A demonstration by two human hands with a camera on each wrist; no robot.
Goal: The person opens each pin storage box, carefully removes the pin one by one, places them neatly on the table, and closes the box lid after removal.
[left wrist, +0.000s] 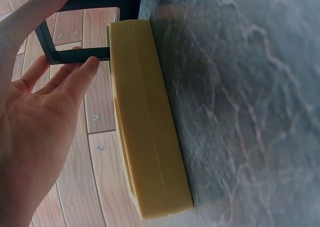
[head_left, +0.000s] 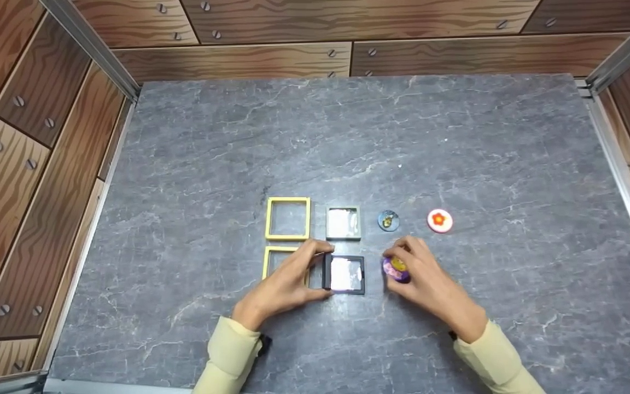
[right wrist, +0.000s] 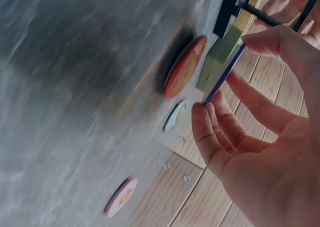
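My left hand [head_left: 285,282] grips the raised half of a hinged black square frame [head_left: 363,276], thumb on one edge and fingers on the opposite edge. The frame's other half lies flat, with a glossy clear window. To its right, my right hand [head_left: 429,280] pinches a thin purple-rimmed disc [head_left: 394,269] by its edge, with pink and yellow on its face. In the right wrist view this disc is tilted above the table. Below it lies a red-edged disc [right wrist: 185,67], which the right hand hides in the head view.
Two yellow square frames [head_left: 288,238] lie at left, the nearer partly behind my left hand. A grey-green frame [head_left: 343,239] lies beyond the black one. Farther right are a blue disc [head_left: 388,220] and a white disc with a red flower [head_left: 439,220]. Wood-patterned walls [head_left: 271,60] border the grey table.
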